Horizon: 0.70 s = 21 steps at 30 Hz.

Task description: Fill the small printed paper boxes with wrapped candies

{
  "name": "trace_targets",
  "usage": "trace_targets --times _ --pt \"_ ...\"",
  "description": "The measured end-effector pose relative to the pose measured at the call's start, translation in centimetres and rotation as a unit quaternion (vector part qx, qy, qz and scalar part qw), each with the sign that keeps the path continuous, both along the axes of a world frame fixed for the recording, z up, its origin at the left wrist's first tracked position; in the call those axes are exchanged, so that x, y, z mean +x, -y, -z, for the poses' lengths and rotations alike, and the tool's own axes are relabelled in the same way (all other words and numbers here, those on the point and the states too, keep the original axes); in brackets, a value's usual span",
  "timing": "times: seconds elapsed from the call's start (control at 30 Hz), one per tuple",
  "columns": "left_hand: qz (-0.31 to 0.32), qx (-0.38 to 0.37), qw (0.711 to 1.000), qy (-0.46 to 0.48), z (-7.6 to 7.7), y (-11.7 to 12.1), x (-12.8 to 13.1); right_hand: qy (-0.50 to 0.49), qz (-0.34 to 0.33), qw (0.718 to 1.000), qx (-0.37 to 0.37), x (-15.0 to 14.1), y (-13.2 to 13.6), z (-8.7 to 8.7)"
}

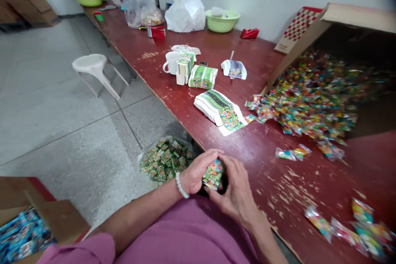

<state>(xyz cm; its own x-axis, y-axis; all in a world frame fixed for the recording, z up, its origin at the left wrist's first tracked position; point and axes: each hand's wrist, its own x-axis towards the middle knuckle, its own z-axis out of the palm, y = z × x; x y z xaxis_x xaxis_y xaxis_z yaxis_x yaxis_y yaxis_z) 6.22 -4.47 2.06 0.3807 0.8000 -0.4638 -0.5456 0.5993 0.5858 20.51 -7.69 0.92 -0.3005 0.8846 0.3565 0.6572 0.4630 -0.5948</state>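
Observation:
Close to my body, at the table's edge, a small green printed box (214, 174) sits between my two hands. My left hand (198, 171), with a beaded bracelet at the wrist, is closed around its left side. My right hand (236, 183) curls round the right side, fingertips meeting the left hand's at the top. Just beyond lies a fanned stack of flat green cartons (216, 109). Below the edge on the left, a clear bag (167, 159) holds many similar green boxes. Wrapped candies (292, 153) lie on the table to the right.
A tipped cardboard box (293, 57) spills many wrapped candies on the right. Farther back stand bundled cartons (202, 76), a white mug (171, 62), a green basin (222, 21) and a red tape dispenser (250, 33). A white stool (93, 66) and a box of blue packets (62, 218) are left.

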Motion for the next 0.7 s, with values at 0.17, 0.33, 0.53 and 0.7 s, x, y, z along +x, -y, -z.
trace_targets --times 0.17,0.33,0.53,0.7 --pt "-0.041 -0.01 0.999 -0.009 1.3 -0.3 -2.6 0.0 -0.047 0.998 -0.05 -2.2 -0.7 -0.2" --pt "-0.003 -0.058 0.998 0.03 1.9 -1.1 -2.9 -0.012 -0.082 0.991 -0.104 -1.8 -1.4 -1.0" --pt "0.072 -0.138 0.984 0.089 1.6 -1.8 -3.2 -0.069 -0.081 0.986 -0.125 -1.4 -1.7 -0.7" --pt "0.089 -0.155 0.973 0.146 1.9 -2.1 -3.7 -0.098 -0.097 0.981 -0.14 -1.6 -1.7 -1.1"
